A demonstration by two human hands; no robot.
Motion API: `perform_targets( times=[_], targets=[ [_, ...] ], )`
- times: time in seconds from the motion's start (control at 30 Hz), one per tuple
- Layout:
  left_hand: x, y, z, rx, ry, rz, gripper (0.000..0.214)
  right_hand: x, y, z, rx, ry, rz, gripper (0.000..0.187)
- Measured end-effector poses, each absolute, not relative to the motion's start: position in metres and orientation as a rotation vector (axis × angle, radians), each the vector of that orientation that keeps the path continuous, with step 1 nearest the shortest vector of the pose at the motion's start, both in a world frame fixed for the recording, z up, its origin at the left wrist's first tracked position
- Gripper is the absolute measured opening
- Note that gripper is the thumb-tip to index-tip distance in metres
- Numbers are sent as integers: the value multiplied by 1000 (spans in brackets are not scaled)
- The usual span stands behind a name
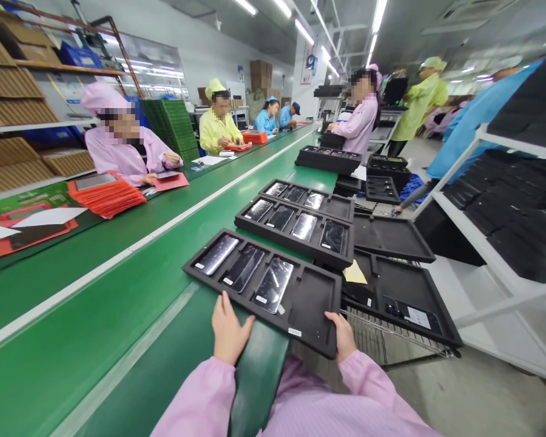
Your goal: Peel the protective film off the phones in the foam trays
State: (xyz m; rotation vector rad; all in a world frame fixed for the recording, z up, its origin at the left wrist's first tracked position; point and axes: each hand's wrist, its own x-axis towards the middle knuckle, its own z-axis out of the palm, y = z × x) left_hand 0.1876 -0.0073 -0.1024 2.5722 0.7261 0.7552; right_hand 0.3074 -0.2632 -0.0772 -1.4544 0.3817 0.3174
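Observation:
A black foam tray [316,303] lies tilted across my front, over the edge of the green belt. Three glossy smartphones sit in its left compartments: one phone [216,255] at the far left, a darker phone [243,269] beside it, and a third phone [274,285] near the middle. The rightmost compartment holds no phone. My left hand [231,328] holds the near long edge, thumb apart from the fingers. At the right end, my right hand [343,334] grips the near corner. The undersides of the tray and some fingertips are hidden.
Behind stand stacked trays of phones [295,221] and a farther tray stack [330,159]. Right of me, more trays [409,297] rest on a wire rack [368,331] beside white shelving [471,237]. Across the green conveyor belt [131,285], co-workers sit near red sleeves [107,197].

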Motion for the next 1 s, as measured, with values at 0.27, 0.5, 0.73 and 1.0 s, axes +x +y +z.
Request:
perform_targets(
  times=[0.27,0.5,0.73,1.0],
  targets=[
    [244,-72,-124,2585,570,636,103,353,-323,-82,-1404,574,84,48],
    [261,-67,-116,2583,547,525,99,381,-331,-103,-1518,497,-56,79],
    [295,-50,-96,2514,460,285,101,422,-330,-115,-1564,424,-64,84],
    [319,8,-79,2422,150,62,86,479,-328,-103,-1609,387,-116,73]
  ],
)
